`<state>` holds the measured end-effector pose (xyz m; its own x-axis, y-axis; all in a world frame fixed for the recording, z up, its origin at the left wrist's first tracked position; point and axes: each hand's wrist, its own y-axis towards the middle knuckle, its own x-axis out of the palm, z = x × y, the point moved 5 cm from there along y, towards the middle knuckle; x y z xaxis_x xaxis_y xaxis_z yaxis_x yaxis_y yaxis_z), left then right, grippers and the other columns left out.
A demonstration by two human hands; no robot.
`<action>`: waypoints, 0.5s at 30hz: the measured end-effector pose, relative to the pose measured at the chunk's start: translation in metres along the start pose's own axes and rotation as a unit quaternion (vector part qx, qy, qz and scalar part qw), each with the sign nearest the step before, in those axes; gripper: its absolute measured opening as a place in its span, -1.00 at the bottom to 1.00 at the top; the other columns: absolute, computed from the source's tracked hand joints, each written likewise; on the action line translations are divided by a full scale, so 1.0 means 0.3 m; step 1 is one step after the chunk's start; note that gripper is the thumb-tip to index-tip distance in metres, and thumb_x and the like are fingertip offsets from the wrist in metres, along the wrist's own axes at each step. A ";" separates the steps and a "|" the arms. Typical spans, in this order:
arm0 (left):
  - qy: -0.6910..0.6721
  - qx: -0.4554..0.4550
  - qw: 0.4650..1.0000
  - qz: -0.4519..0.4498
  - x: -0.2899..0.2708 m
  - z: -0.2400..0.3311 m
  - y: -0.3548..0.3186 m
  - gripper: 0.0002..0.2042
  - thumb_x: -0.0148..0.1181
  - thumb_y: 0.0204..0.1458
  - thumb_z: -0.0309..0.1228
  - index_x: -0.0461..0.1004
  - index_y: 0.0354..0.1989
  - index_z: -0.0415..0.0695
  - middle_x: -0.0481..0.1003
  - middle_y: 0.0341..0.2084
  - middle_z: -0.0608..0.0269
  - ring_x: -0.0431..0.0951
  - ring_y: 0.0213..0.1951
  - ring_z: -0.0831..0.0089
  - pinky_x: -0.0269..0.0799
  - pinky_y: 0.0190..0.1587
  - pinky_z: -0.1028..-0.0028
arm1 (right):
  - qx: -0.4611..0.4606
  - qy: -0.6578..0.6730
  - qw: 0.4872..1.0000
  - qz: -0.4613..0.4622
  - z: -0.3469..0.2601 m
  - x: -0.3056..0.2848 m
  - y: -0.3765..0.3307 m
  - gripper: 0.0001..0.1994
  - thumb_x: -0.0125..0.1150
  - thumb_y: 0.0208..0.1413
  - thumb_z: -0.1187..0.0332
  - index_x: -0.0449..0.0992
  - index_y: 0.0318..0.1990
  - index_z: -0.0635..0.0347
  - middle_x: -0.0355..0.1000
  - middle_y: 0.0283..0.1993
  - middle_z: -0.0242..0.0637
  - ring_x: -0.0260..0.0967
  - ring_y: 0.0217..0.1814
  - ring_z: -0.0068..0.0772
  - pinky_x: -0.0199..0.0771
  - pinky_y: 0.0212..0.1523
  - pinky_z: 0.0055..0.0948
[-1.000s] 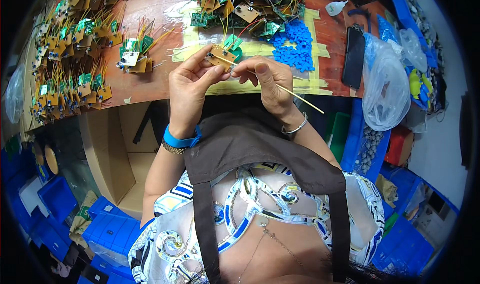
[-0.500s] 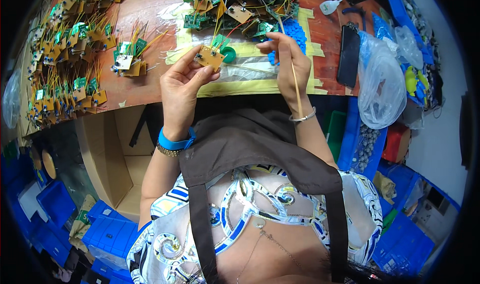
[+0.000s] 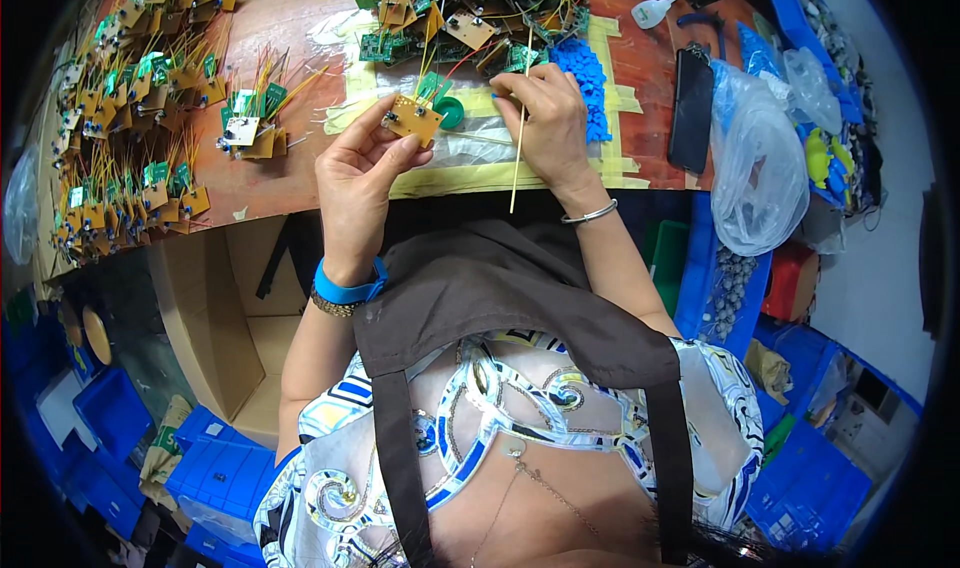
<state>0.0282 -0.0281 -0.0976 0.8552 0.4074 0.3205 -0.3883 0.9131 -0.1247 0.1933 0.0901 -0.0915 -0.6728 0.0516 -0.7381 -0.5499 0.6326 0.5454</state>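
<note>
Between the thumb and fingers of my left hand (image 3: 352, 183) is a tan circuit board (image 3: 414, 121), held over the front of the table. Thin yellow and red wires rise from it, beside a small green circuit board (image 3: 432, 86). My right hand (image 3: 552, 128) pinches a thin wooden stick (image 3: 518, 163), whose lower end points toward me. Just right of the tan board sits a round green cap (image 3: 451, 113). A heap of small blue pieces (image 3: 588, 83) lies beyond my right hand. The stick is apart from the held board.
A pile of wired circuit boards (image 3: 470, 28) stands at the back, with rows of more boards (image 3: 130, 98) at the left. A small cluster of boards (image 3: 262, 133) lies nearer. To the right are a phone (image 3: 691, 113), a white dropper bottle (image 3: 653, 11) and clear plastic bags (image 3: 757, 178).
My right hand has moved left, closer to the held board, and its fingers have curled in. The stick has swung left with it. My left hand keeps the board nearly in place.
</note>
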 end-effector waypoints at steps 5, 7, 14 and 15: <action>0.005 -0.012 1.000 0.003 0.015 -0.004 -0.003 -0.58 0.18 0.08 -0.62 0.34 0.16 -0.34 0.47 -0.34 0.27 0.58 -0.30 0.46 0.54 -0.13 0.51 | -0.012 -0.020 1.000 0.018 -0.008 0.012 0.009 -0.80 0.38 -0.21 0.51 0.58 -0.34 0.13 0.51 -0.40 -0.35 0.39 -0.29 -0.32 0.30 -0.26 -0.36; 0.011 -0.019 1.000 0.002 0.021 -0.003 -0.006 -0.59 0.18 0.08 -0.61 0.35 0.14 -0.36 0.48 -0.34 0.26 0.58 -0.31 0.45 0.54 -0.14 0.51 | -0.007 0.047 0.998 0.043 -0.057 -0.032 0.020 -0.79 0.38 -0.22 0.53 0.58 -0.34 0.13 0.51 -0.40 -0.35 0.39 -0.30 -0.31 0.30 -0.27 -0.38; 0.002 0.003 1.000 -0.019 0.047 -0.009 -0.016 -0.64 0.17 0.08 -0.65 0.36 0.07 -0.42 0.54 -0.34 0.16 0.61 -0.31 0.45 0.59 -0.19 0.52 | -0.105 0.131 0.984 0.060 -0.242 -0.086 0.055 -0.78 0.42 -0.25 0.54 0.57 -0.37 0.09 0.51 -0.43 -0.38 0.41 -0.30 -0.32 0.25 -0.32 -0.38; 0.002 0.005 1.000 -0.018 0.046 -0.012 -0.016 -0.64 0.17 0.08 -0.65 0.36 0.07 -0.42 0.54 -0.34 0.16 0.61 -0.31 0.45 0.59 -0.19 0.52 | -0.111 0.116 0.985 0.057 -0.244 -0.082 0.056 -0.78 0.41 -0.24 0.52 0.57 -0.36 0.09 0.51 -0.43 -0.39 0.41 -0.30 -0.32 0.24 -0.33 -0.37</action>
<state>0.0430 -0.0266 -0.0960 0.8699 0.3751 0.3203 -0.3610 0.9267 -0.1046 0.1644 0.0428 -0.0350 -0.8177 -0.0811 -0.5699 -0.5411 0.4460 0.7129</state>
